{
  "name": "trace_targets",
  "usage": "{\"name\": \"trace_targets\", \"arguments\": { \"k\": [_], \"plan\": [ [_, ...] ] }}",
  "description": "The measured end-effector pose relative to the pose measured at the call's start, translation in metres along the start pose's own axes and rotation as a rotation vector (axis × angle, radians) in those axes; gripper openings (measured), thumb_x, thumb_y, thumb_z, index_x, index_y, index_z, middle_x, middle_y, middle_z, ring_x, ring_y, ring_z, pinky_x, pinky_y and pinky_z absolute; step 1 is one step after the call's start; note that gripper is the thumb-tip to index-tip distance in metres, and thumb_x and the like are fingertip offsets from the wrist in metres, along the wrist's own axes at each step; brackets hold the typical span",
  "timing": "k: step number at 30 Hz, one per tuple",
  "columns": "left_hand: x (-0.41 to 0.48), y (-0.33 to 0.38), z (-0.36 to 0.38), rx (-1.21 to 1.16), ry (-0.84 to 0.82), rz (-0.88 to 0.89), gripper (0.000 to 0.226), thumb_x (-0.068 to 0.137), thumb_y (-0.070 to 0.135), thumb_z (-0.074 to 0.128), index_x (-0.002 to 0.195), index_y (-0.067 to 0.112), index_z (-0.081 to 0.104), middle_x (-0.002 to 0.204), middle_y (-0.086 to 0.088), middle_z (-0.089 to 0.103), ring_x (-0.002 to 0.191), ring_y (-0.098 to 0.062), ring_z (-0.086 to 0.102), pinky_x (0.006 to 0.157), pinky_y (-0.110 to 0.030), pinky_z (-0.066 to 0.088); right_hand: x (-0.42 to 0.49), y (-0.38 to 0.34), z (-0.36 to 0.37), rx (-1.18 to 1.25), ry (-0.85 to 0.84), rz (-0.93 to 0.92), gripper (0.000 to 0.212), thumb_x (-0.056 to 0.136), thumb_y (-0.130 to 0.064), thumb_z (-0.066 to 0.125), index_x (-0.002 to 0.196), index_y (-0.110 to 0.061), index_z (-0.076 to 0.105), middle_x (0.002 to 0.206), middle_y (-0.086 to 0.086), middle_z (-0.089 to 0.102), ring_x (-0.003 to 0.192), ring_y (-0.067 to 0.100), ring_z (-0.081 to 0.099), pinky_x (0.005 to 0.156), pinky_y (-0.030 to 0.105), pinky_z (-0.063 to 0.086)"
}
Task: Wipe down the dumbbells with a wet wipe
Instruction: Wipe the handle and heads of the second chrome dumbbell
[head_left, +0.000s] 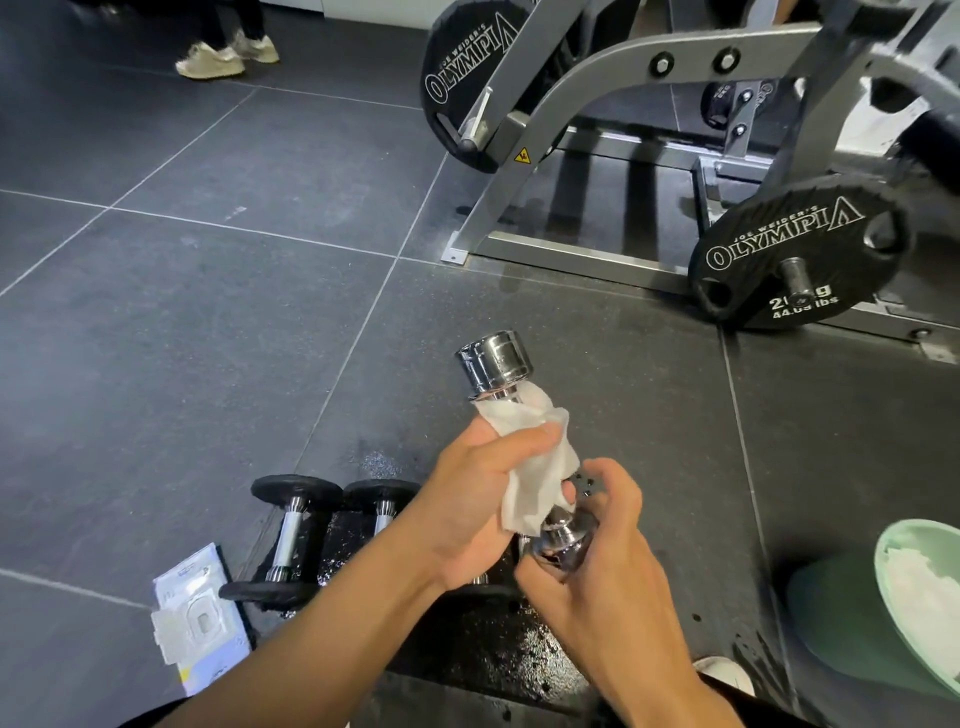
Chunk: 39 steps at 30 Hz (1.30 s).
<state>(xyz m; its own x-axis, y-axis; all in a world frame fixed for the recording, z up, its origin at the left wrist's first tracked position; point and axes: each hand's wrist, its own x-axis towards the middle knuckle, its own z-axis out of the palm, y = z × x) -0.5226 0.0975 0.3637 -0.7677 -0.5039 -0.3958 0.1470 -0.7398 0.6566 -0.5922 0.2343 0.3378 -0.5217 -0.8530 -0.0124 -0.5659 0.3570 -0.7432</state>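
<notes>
A chrome dumbbell (494, 358) was held tilted above the gym floor, upper head pointing away from the person, with a white wet wipe (540, 467) wrapped round its handle just below that head. The left hand (478, 499) clenched the wipe round the bar; the right hand (608, 551) grasped the lower head, fingers curled over it. To do this pass well, the right hand would likely need to hold the weight steady while the left slid and twisted the cloth along the whole handle, then over both heads and their stepped grooves. The dumbbell was smooth, mirror-bright metal with round ends; the wipe looked soft and crumpled. Below and left of the dumbbell lay two black dumbbells (291, 535) with matt round heads and steel handles, on a wet-speckled dark mat (493, 649); farther left of it lay a flat wipe packet (200, 618). To its lower right stood a pale green bin (852, 623) holding white wipes; behind it, a grey steel machine (587, 88) carried black Olympia plates (789, 254)
</notes>
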Motion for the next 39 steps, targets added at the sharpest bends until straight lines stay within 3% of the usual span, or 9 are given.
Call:
{"name": "trace_targets", "arguments": {
  "k": [4,8,18,22,25,30,33,36,39],
  "plan": [
    [-0.004,0.009,0.001,-0.035,0.023,-0.021,0.032,0.080,0.013,0.073,0.112,0.013,0.066,0.078,-0.008,0.067,0.065,-0.021,0.066,0.058,-0.033,0.056,0.009,-0.010,-0.017,0.741,-0.311,0.288,0.085,0.069,-0.002,0.081,0.128,-0.043,0.036,0.102,0.007,0.066,0.072,0.013,0.062,0.066,0.031,0.052],
    [-0.007,0.008,-0.003,-0.223,-0.120,-0.181,0.020,0.086,0.014,0.070,0.098,0.015,0.053,0.079,-0.006,0.053,0.061,-0.020,0.062,0.062,-0.032,0.048,0.006,-0.009,-0.020,1.555,-0.587,0.439,0.060,0.064,-0.002,0.085,0.117,-0.023,0.068,0.083,0.026,0.057,0.067,0.029,0.055,0.062,0.039,0.023],
    [-0.006,-0.013,0.010,0.139,0.033,-0.036,0.041,0.104,0.004,0.059,0.141,0.019,0.049,0.094,-0.004,0.070,0.079,-0.016,0.072,0.071,-0.029,0.060,-0.001,-0.002,0.004,-0.010,-0.009,0.117,0.094,0.076,-0.041,0.081,0.141,-0.042,0.014,0.089,-0.025,0.064,0.076,0.011,0.068,0.067,0.037,0.055],
    [-0.007,-0.015,0.012,0.149,0.041,0.005,0.038,0.105,0.005,0.058,0.136,0.025,0.051,0.108,-0.005,0.073,0.095,-0.016,0.075,0.079,-0.029,0.061,0.000,0.003,-0.004,0.073,-0.018,0.116,0.090,0.077,-0.037,0.081,0.136,-0.049,0.014,0.094,-0.016,0.068,0.079,0.011,0.069,0.067,0.032,0.055],
    [-0.009,-0.006,0.008,0.049,0.018,0.017,0.042,0.100,0.002,0.060,0.136,0.024,0.057,0.105,-0.009,0.072,0.094,-0.023,0.074,0.078,-0.036,0.062,0.009,-0.001,-0.018,0.561,-0.287,0.262,0.082,0.071,-0.014,0.081,0.131,-0.047,0.035,0.100,-0.015,0.071,0.085,0.010,0.070,0.080,0.037,0.060],
    [-0.014,0.006,0.012,-0.158,-0.041,-0.101,0.023,0.087,0.011,0.063,0.109,0.014,0.063,0.073,-0.009,0.065,0.058,-0.026,0.067,0.052,-0.034,0.058,0.010,-0.001,-0.019,1.497,-0.707,0.384,0.072,0.084,-0.008,0.069,0.146,0.001,0.034,0.088,0.022,0.060,0.068,0.024,0.057,0.058,0.034,0.027],
    [-0.009,0.005,0.010,-0.110,-0.017,-0.084,0.023,0.091,0.007,0.062,0.113,0.014,0.063,0.076,-0.008,0.066,0.063,-0.024,0.068,0.055,-0.035,0.059,0.015,-0.005,-0.023,1.311,-0.656,0.408,0.076,0.074,-0.006,0.072,0.142,-0.003,0.038,0.082,0.019,0.060,0.064,0.021,0.058,0.056,0.031,0.034],
    [-0.002,0.004,0.007,0.016,0.058,-0.003,0.037,0.099,0.002,0.061,0.133,0.018,0.062,0.094,-0.007,0.072,0.083,-0.020,0.073,0.068,-0.036,0.063,0.015,-0.007,-0.023,0.629,-0.384,0.327,0.082,0.071,-0.011,0.076,0.135,-0.044,0.036,0.083,-0.007,0.070,0.072,0.012,0.062,0.066,0.033,0.049],
    [-0.001,0.000,0.007,0.103,0.100,0.067,0.033,0.102,0.006,0.062,0.132,0.017,0.061,0.094,-0.004,0.074,0.086,-0.015,0.074,0.078,-0.034,0.062,0.006,-0.012,-0.012,0.148,-0.197,0.178,0.087,0.074,-0.026,0.075,0.132,-0.055,0.017,0.087,-0.014,0.072,0.068,0.007,0.068,0.061,0.024,0.052]
  ]
}}
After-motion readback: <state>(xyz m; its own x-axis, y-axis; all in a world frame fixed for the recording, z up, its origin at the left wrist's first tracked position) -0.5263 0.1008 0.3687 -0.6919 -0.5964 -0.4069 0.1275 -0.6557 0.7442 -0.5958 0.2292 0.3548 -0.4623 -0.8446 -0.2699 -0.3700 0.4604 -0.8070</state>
